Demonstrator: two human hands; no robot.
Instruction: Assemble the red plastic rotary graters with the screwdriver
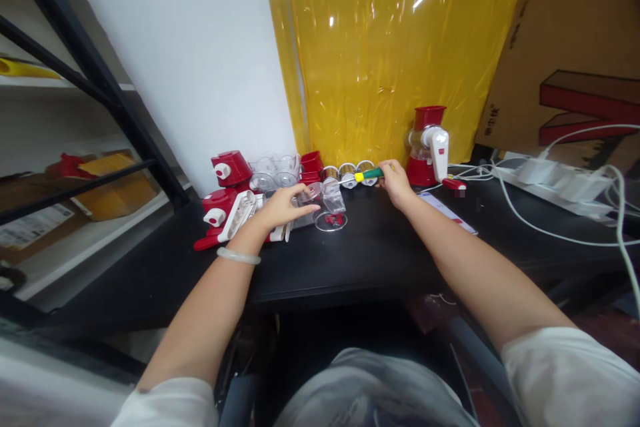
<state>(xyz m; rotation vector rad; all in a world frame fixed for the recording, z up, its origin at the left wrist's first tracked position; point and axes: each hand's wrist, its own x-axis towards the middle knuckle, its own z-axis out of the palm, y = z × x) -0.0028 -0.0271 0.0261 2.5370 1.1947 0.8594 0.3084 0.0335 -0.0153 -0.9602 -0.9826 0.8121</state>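
My right hand (pixel 396 185) is wrapped round the green and yellow handle of a screwdriver (pixel 369 175). Its thin shaft points left, and the tip meets or lies just above a clear plastic part (pixel 332 199). My left hand (pixel 286 205), with a pale bangle at the wrist, grips that part from the left between thumb and fingers. Below it, a round clear plastic base (pixel 331 221) has small red pieces in or under it. Behind the screwdriver, several metal grater drums (pixel 348 175) with white ends stand in a row.
Red housings (pixel 231 169), white crank handles (pixel 241 215) and clear plastic parts (pixel 275 171) crowd the black table's left side. An assembled red and white rotary grater (pixel 426 153) stands at the right, near a phone-like flat object (pixel 447 211). White cables and a power strip (pixel 555 190) lie farther right.
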